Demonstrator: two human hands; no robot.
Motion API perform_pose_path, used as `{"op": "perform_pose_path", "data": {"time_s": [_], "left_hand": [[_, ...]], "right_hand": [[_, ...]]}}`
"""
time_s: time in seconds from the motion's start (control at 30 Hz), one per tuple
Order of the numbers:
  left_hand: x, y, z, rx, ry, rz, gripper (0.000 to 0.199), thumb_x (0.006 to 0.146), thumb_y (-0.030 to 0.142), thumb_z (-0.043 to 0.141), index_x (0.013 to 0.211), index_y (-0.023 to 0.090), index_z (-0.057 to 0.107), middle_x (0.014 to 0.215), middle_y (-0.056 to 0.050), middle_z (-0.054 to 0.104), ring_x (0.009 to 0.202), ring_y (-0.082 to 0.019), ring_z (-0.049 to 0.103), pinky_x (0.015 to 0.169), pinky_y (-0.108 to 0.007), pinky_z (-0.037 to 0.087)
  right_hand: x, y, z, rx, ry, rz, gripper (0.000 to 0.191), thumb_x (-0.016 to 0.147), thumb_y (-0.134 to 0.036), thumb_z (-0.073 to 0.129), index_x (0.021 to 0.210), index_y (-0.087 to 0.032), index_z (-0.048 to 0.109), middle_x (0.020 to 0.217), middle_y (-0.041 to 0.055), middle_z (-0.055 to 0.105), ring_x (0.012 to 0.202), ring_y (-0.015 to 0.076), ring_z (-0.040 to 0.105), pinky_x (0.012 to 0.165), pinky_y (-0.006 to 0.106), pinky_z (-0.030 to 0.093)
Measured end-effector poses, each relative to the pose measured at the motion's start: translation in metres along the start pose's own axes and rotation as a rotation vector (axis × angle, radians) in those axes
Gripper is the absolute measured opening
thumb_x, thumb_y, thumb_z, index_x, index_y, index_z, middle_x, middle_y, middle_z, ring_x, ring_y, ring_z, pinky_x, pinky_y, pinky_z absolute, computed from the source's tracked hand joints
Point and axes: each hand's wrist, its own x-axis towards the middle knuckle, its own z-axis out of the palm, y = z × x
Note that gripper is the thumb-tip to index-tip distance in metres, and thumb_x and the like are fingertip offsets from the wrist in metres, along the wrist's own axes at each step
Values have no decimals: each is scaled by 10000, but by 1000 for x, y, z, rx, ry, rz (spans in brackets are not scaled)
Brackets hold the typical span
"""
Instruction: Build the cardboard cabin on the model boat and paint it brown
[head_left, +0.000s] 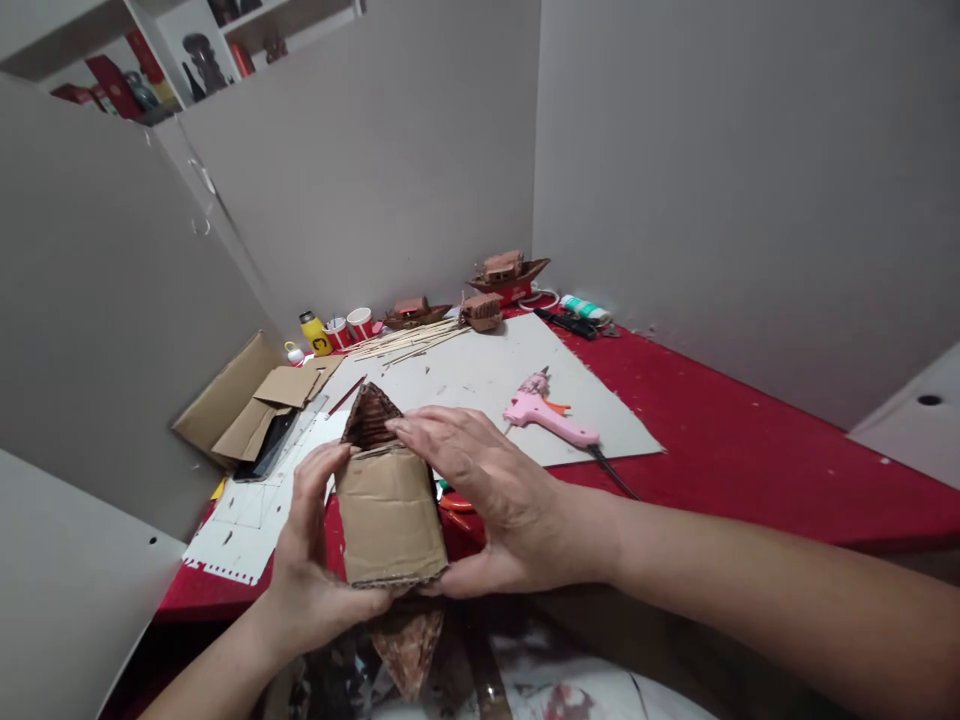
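Nearest the camera, coming in from the lower corners: right forearm [765, 575] and left forearm [225, 650], both bare; ending in left hand [315, 575] and right hand [517, 510], clamped on a cardboard model [390, 510] from opposite sides, with thumbs at its near edge and fingers reaching toward its far edge; held low in front of the body, over the near edge of a red-covered table [720, 470]; long axis running roughly away from the body, between the palms, from a pointed near end [409, 645] to a hollow, pointed far end [367, 420]; neither hand clearly nearer, with the left on the left flank and the right on the right. Beyond the right hand and apart from it, on a pale board [480, 370]: a pink glue gun [547, 415], nozzle pointing away, handle slanting back to the right. Farther off, near the wall: finished-looking boat models [506, 270]; red-and-white cups [360, 325]; a yellow bottle [315, 335] with a dark round mark, perhaps a letter C; a green-and-white tube [585, 308], lettering too small to read; pale marks on a red box [514, 292], equally unreadable; only drawn lines discernible on a torn-edged sheet [240, 520].
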Motion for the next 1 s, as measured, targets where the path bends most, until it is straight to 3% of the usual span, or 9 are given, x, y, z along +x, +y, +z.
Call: {"op": "perform_pose_path", "data": {"time_s": [0.17,0.37,0.5,0.63,0.83,1.0], "left_hand": [[3,3,-2,12,-151,13,1051,654,290,885,1553,333,342,1560,-124,413,1456,-399,382,1214,-601,298],[0,3,-9,-17,-327,26,1091,742,162,797,1606,382,170,1582,-99,401,1482,-348,351,1252,-603,233],[-4,-6,-8,-91,-311,22,1096,708,106,782,1594,377,196,1564,-85,398,1461,-312,382,1232,-521,328],[-6,-16,-7,-122,-292,5,1105,684,91,780,1587,372,209,1542,-75,415,1450,-296,404,1234,-494,335],[-10,-24,-8,-117,-291,-13,1147,658,119,820,1593,375,206,1563,-83,417,1482,-337,367,1252,-566,281],[-7,-24,-9,-129,-324,-55,1156,707,134,804,1608,409,134,1606,-101,379,1483,-373,374,1219,-636,302]], "right_hand": [[-3,7,5,34,0,68,1124,774,-509,788,1623,-219,111,1350,136,623,1323,317,482,1109,496,356],[-5,12,10,120,-44,88,1136,758,-465,802,1624,-217,111,1293,124,638,1278,306,511,1102,485,353],[-4,14,16,151,-70,75,1122,774,-488,787,1622,-195,114,1316,148,617,1276,311,509,1125,500,328],[-2,11,16,132,-112,112,1085,806,-460,761,1620,-185,97,1414,183,535,1329,310,477,1142,512,318],[1,9,15,146,-172,73,1000,881,-402,678,1624,-186,45,1511,195,485,1327,301,491,1141,521,314],[1,17,21,197,-112,84,1003,867,-388,719,1623,-185,91,1454,183,528,1301,284,504,1112,480,367]]}}
